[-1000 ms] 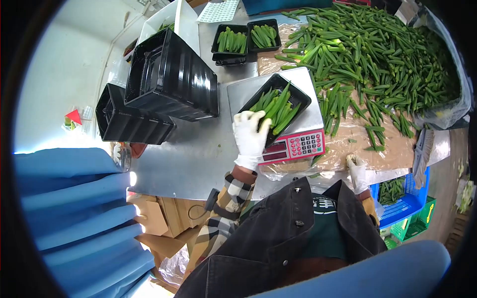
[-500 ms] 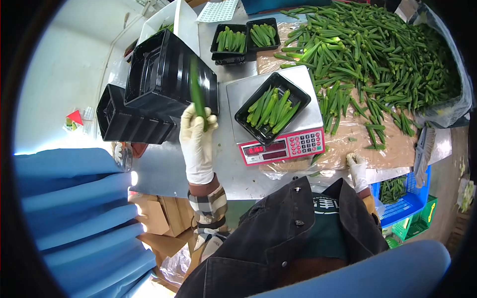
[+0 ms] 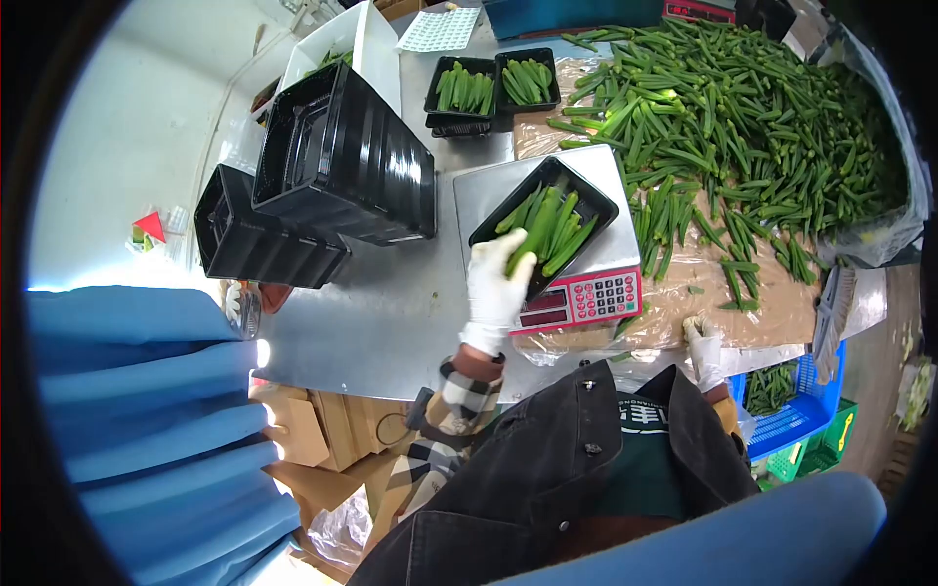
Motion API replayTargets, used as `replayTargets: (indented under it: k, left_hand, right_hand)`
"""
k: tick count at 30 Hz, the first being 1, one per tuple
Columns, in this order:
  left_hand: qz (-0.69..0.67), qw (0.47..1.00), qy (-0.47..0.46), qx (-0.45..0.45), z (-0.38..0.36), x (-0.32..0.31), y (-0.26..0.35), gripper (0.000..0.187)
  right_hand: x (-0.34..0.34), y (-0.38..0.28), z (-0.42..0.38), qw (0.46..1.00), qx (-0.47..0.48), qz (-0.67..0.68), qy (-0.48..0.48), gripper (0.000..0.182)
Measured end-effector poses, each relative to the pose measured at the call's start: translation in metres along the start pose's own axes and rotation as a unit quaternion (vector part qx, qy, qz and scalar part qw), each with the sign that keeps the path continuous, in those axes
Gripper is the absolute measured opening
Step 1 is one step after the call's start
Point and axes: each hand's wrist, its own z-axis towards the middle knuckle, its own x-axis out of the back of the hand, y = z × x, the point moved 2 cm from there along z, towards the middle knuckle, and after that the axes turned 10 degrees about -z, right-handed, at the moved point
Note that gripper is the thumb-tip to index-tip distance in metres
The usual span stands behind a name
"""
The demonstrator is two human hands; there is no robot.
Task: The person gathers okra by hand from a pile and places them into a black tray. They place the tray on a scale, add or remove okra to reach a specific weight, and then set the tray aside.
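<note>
My left hand (image 3: 496, 288), in a white glove, reaches over the near left rim of a black tray (image 3: 489, 231). Its thumb and fingers pinch a green okra pod (image 3: 532, 234) among the other pods lying in that tray. The tray sits tilted at an angle on the steel plate of a scale (image 3: 469, 195) with a red keypad panel; my hand hides part of its display. At the table's near edge, my right hand (image 3: 703, 350), also gloved, rests with its fingers curled and nothing visible in them.
A large heap of okra (image 3: 733, 127) covers the right side on brown sheeting (image 3: 772, 308). Two filled trays (image 3: 528, 83) stand behind the scale. Tall stacks of black trays (image 3: 376, 166) are on the left. A blue crate (image 3: 826, 391) sits below the table at right.
My left hand has moved right and down from beside the tray stacks, bringing the raised okra pod into the tray on the scale. My right hand stays at the table edge.
</note>
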Motion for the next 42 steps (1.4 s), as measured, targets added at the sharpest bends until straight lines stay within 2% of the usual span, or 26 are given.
replayTargets:
  k: [1,2,7,9,12,15,20,23,26,29,30,31,32,33,34,37,38,41,42]
  left_hand:
    - [0.152,0.986,-0.046,-0.054,0.0,-0.006,0.009,0.027]
    - [0.18,0.98,-0.023,-0.075,-0.001,-0.012,0.015,0.021]
    - [0.129,0.991,0.021,-0.02,0.011,-0.006,0.005,0.015]
    - [0.193,0.981,-0.021,-0.018,0.016,-0.006,0.0,0.015]
    - [0.253,0.968,-0.008,0.006,0.024,-0.011,-0.007,0.022]
    - [0.282,0.958,-0.043,0.032,0.036,-0.015,-0.014,0.026]
    - [0.304,0.945,-0.11,-0.052,0.051,-0.024,-0.007,0.04]
    - [0.295,0.947,-0.122,-0.044,0.057,-0.027,-0.014,0.033]
    - [0.228,0.969,-0.075,-0.049,0.058,-0.023,-0.016,0.029]
    - [0.087,0.995,0.009,-0.047,0.061,-0.001,-0.004,0.025]
    - [0.067,0.997,0.03,0.007,0.063,0.012,0.003,0.021]
    - [-0.06,0.994,0.073,0.054,0.064,0.026,0.004,0.019]
    - [-0.147,0.982,0.108,0.038,0.067,0.041,0.003,0.023]
    - [-0.241,0.96,0.138,0.037,0.066,0.055,0.004,0.031]
    - [-0.317,0.933,0.147,0.087,0.062,0.073,0.017,0.038]
    - [-0.324,0.926,0.149,0.121,0.044,0.114,0.004,0.035]
    - [-0.31,0.931,0.133,0.14,0.038,0.121,0.003,0.026]
    - [-0.322,0.903,0.121,0.26,0.02,0.12,-0.002,0.018]
    - [-0.263,0.912,0.136,0.285,0.015,0.112,-0.004,0.015]
  right_hand:
    - [0.001,0.001,0.0,1.0,-0.006,-0.002,-0.003,0.011]
    - [0.001,0.001,0.0,1.0,-0.013,-0.003,-0.005,0.011]
    - [0.001,-0.006,-0.006,1.0,-0.014,-0.002,0.013,0.013]
    - [0.002,-0.006,-0.002,1.0,-0.005,-0.029,0.007,0.013]
    - [0.001,-0.005,-0.002,1.0,-0.014,-0.019,0.019,0.014]
    - [0.0,-0.006,-0.003,0.999,-0.026,-0.007,0.016,0.014]
    - [0.0,0.002,0.003,0.999,-0.014,-0.029,0.025,0.013]
    - [-0.001,0.005,0.004,0.999,0.0,-0.036,0.032,0.013]
    - [-0.002,0.011,0.007,0.999,0.024,-0.031,0.03,0.014]
    - [-0.003,0.009,0.005,0.999,0.031,-0.021,0.035,0.014]
    - [-0.002,0.007,0.001,0.999,0.029,-0.018,0.038,0.014]
    - [-0.002,0.003,-0.002,0.999,0.016,-0.004,0.037,0.012]
    - [0.0,-0.003,-0.005,0.999,0.005,0.009,0.034,0.011]
    - [0.001,-0.01,-0.007,0.999,-0.005,0.021,0.03,0.009]
    - [0.002,-0.02,-0.011,0.999,-0.014,0.033,0.017,0.008]
    - [0.002,-0.016,-0.007,1.0,-0.006,0.012,0.022,0.008]
    - [0.002,-0.016,-0.007,1.0,-0.004,0.001,0.029,0.009]
    - [0.003,-0.017,-0.005,0.999,-0.016,-0.009,0.028,0.01]
    - [0.003,-0.017,-0.005,0.999,-0.02,-0.014,0.026,0.01]
